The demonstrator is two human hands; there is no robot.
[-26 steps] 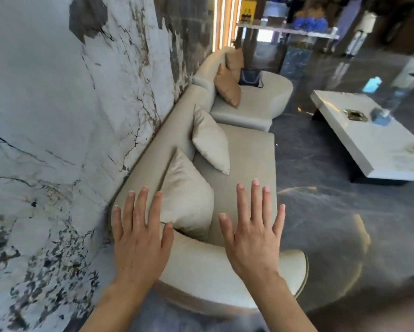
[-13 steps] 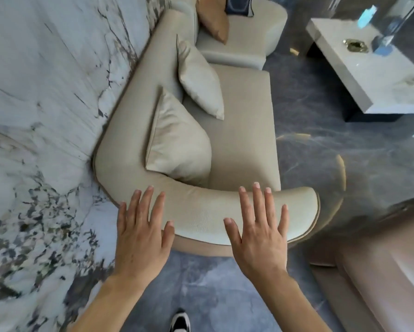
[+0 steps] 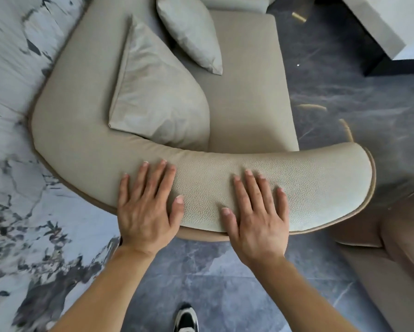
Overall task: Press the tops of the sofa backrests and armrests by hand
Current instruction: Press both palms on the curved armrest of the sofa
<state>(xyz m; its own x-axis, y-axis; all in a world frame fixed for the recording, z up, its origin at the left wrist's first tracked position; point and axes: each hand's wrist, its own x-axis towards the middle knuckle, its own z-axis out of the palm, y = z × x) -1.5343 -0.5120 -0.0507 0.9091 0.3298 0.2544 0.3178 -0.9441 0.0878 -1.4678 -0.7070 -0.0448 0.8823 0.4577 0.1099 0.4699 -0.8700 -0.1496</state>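
Observation:
A beige leather sofa runs along the marble wall, and its curved armrest [image 3: 321, 188] lies right below me. My left hand [image 3: 148, 207] rests flat on the armrest top with fingers spread, palm at the near edge. My right hand [image 3: 256, 212] lies flat on the same armrest a little to the right, fingers apart. Both hands hold nothing. The backrest [image 3: 76, 75] curves away along the wall at the left. Two beige cushions [image 3: 158, 92] [image 3: 189, 32] lean on the seat [image 3: 246, 92].
A marble wall [image 3: 14, 140] stands to the left. Dark grey stone floor [image 3: 345, 80] lies to the right, with a white low table [image 3: 373, 27] at the top right. A tan seat [image 3: 397, 248] is at the lower right. My shoe [image 3: 186, 319] shows below.
The view has tilted down and closed in on the armrest. Both hands moved forward and down from the air onto the armrest top.

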